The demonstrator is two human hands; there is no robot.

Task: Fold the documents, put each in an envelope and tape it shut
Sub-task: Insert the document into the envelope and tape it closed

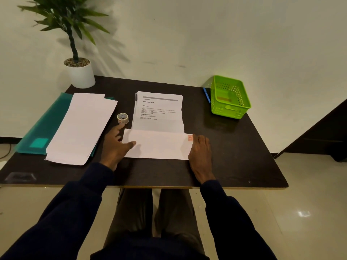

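Left hand (116, 145) and right hand (200, 152) touch envelope (159, 145) ends.

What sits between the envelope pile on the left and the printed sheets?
The tape roll stands there, on the dark table. The head view shows it.

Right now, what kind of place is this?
Probably an office-style desk setup: dark table against a plain wall, with printed documents, an envelope stack, a tape roll and a potted plant.
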